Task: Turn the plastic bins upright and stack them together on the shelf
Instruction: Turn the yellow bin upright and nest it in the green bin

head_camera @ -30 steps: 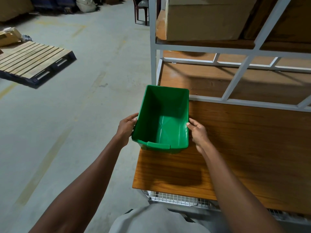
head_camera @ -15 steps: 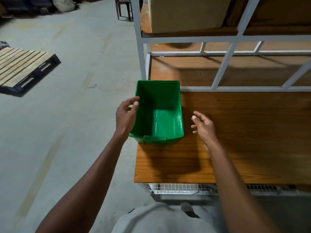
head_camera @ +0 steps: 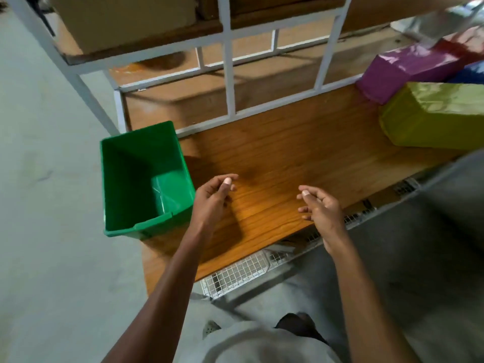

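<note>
Concrete floor (head_camera: 52, 205) is filling the left side of the view. Next to it, the green bin (head_camera: 141, 179) is standing upright at the left end of the wooden shelf (head_camera: 288, 158), its open top facing up and nothing inside. Just to the right of the bin, the left hand (head_camera: 212, 199) is hovering over the shelf, apart from the bin, its fingers (head_camera: 227, 181) loosely curled and grasping nothing. Further right, the right hand (head_camera: 320, 208) is hovering near the front edge of the shelf, fingers also released and holding nothing. Behind the hands, the white metal frame (head_camera: 229, 74) is crossing the view. At the far right, a yellow-green bin (head_camera: 434, 116) and a purple bin (head_camera: 403, 66) are lying upside down on the shelf, touching each other.
</note>
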{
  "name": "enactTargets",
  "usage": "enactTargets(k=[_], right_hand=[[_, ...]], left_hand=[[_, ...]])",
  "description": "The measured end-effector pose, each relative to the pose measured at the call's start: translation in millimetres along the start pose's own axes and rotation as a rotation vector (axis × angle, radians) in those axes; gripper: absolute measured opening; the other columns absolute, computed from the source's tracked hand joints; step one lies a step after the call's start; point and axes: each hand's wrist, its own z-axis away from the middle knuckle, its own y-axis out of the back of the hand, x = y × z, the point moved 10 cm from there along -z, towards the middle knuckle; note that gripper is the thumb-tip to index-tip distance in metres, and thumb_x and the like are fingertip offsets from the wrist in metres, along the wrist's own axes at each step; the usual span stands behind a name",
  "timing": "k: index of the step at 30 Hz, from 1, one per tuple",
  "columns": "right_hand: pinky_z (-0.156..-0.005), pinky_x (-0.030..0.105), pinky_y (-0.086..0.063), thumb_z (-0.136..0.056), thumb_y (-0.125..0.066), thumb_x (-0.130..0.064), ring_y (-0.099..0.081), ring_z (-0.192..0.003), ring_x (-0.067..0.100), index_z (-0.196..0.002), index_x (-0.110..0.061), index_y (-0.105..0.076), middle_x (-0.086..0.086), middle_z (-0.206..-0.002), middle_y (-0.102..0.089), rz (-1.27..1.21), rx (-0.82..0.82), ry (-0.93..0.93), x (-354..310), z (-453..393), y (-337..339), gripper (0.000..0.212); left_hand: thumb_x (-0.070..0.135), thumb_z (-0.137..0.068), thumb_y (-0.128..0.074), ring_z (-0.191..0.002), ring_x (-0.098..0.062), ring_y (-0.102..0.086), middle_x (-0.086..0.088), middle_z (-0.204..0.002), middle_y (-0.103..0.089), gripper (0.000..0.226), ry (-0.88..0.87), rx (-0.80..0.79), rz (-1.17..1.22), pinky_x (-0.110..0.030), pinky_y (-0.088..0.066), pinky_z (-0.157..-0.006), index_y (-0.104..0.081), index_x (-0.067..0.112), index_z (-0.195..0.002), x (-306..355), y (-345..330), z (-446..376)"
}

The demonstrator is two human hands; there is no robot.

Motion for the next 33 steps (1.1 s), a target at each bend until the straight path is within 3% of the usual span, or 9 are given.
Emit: enactTargets(k=[4, 8, 13, 16, 21, 25, 33], right_hand=[[-0.06, 0.019, -0.054, -0.108, -0.057, -0.021, -0.068, -0.079, 0.012, -0.12, -0.023, -0.074, 0.001, -0.108, -0.076, -0.001, 0.104, -0.024, 18, -9, 94, 0.021], [-0.061, 0.02, -0.054, -0.108, -0.057, -0.021, -0.067, -0.079, 0.012, -0.116, -0.028, -0.072, -0.002, -0.106, -0.075, -0.002, 0.158, -0.075, 32, -29, 177, 0.018], [-0.061, 0.023, -0.052, -0.107, -0.059, -0.024, -0.067, -0.075, 0.011, -0.107, -0.034, -0.072, -0.004, -0.106, -0.075, -0.022, 0.199, -0.105, 41, -70, 264, 0.017], [-0.063, 0.026, -0.052, -0.107, -0.06, -0.024, -0.068, -0.076, 0.012, -0.109, -0.034, -0.073, -0.003, -0.108, -0.076, -0.044, 0.21, -0.135, 46, -98, 305, 0.016], [-0.061, 0.024, -0.052, -0.106, -0.06, -0.024, -0.069, -0.076, 0.012, -0.116, -0.029, -0.074, -0.001, -0.106, -0.077, -0.091, 0.239, -0.161, 53, -158, 366, 0.017], [-0.06, 0.025, -0.052, -0.107, -0.059, -0.02, -0.068, -0.075, 0.013, -0.116, -0.028, -0.072, 0.004, -0.11, -0.076, -0.152, 0.271, -0.187, 54, -210, 415, 0.018], [-0.056, 0.024, -0.05, -0.108, -0.059, -0.019, -0.064, -0.07, 0.013, -0.129, -0.014, -0.069, 0.01, -0.116, -0.074, -0.291, 0.414, -0.299, 56, -288, 527, 0.024]], left_hand=[[0.024, -0.109, -0.049, -0.09, -0.022, -0.062, -0.008, -0.111, -0.074, 0.028, 0.054, -0.105, 0.001, -0.034, -0.05, -0.077, -0.075, 0.021, -0.118, -15, -102, -5], [0.023, -0.109, -0.049, -0.085, -0.021, -0.06, 0.0, -0.104, -0.073, 0.028, 0.123, -0.154, 0.032, -0.036, -0.047, -0.078, -0.077, 0.02, -0.114, -33, -198, -12], [0.023, -0.108, -0.05, -0.084, -0.02, -0.059, -0.003, -0.105, -0.07, 0.028, 0.159, -0.219, 0.024, -0.04, -0.044, -0.081, -0.077, 0.019, -0.116, -45, -299, -27], [0.026, -0.109, -0.05, -0.082, -0.018, -0.059, -0.002, -0.102, -0.069, 0.029, 0.163, -0.237, 0.037, -0.036, -0.045, -0.078, -0.076, 0.018, -0.118, -44, -346, -39], [0.034, -0.109, -0.047, -0.093, -0.026, -0.06, -0.011, -0.115, -0.07, 0.034, 0.222, -0.272, 0.022, -0.035, -0.047, -0.082, -0.075, 0.019, -0.12, -56, -412, -79], [0.042, -0.109, -0.042, -0.101, -0.028, -0.063, -0.006, -0.118, -0.071, 0.04, 0.243, -0.284, -0.017, -0.042, -0.049, -0.09, -0.074, 0.021, -0.119, -57, -473, -127], [0.034, -0.11, -0.047, -0.097, -0.023, -0.062, 0.001, -0.117, -0.069, 0.026, 0.193, -0.324, -0.036, -0.034, -0.049, -0.079, -0.07, 0.031, -0.12, -32, -606, -232]])
